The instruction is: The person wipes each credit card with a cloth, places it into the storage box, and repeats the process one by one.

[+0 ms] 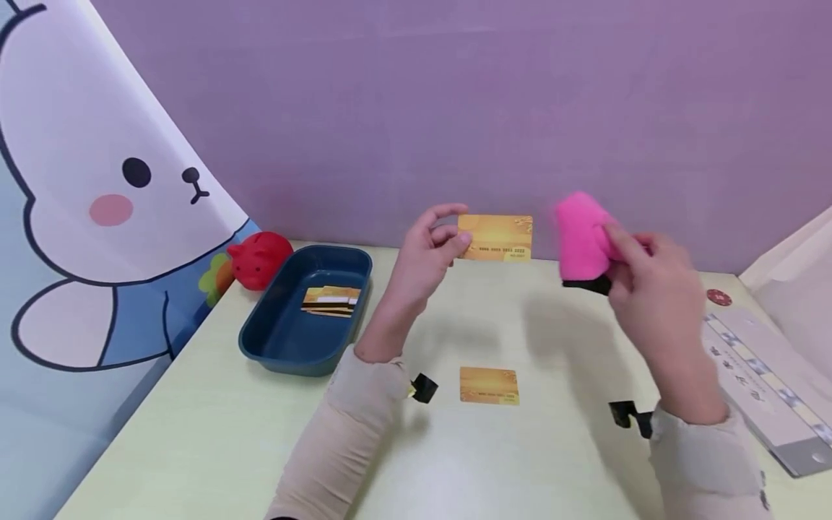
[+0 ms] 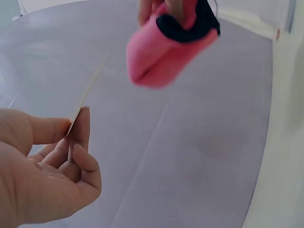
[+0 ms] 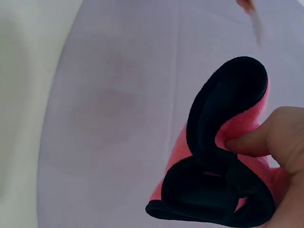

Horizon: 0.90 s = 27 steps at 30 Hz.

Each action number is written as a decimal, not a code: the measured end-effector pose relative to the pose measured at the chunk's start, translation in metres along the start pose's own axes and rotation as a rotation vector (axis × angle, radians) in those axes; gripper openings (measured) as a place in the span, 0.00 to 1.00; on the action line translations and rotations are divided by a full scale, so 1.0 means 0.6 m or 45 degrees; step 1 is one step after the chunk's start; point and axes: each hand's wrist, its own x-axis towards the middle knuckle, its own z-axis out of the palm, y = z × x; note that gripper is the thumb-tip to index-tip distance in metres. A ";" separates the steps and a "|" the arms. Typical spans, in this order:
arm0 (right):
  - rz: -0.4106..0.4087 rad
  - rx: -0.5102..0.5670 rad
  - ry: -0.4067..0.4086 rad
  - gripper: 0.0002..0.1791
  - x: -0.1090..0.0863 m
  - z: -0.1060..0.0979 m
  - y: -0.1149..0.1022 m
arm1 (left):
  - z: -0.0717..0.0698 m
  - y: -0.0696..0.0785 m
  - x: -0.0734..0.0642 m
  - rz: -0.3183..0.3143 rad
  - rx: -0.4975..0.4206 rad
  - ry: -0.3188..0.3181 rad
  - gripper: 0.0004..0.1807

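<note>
Above the table (image 1: 552, 469), left grip (image 1: 427, 253) pinches gold card (image 1: 497, 237) by its left edge; right grip (image 1: 659, 289), across a gap rightward, holds pink cloth (image 1: 581, 242). Second card (image 1: 489, 386) lies below, between them.

On the desk (image 1: 416, 473), a pig (image 1: 263, 261) and a tray (image 1: 292, 343) with cards (image 1: 330, 302) inside sit left of the left fingers (image 1: 445, 210), a single card (image 1: 489, 386) lies before them, and a box (image 1: 757, 375) right of the right fingers (image 1: 625, 244).
</note>
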 end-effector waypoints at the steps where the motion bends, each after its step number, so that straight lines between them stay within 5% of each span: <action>1: 0.028 0.010 0.027 0.23 -0.001 -0.004 0.003 | 0.000 -0.003 0.001 0.007 -0.001 0.008 0.21; 6: 0.033 0.148 0.213 0.21 -0.004 -0.012 -0.031 | 0.020 -0.018 0.000 0.005 0.012 0.061 0.20; 9: -0.103 0.215 0.253 0.19 -0.009 -0.005 -0.073 | 0.044 -0.024 -0.006 0.021 0.064 0.037 0.20; 15: -0.431 0.153 0.069 0.20 -0.029 0.024 -0.126 | 0.069 -0.025 -0.026 0.141 0.209 -0.010 0.13; 27: -0.408 0.105 -0.015 0.23 -0.034 0.024 -0.117 | 0.071 -0.018 -0.022 0.046 0.124 -0.035 0.14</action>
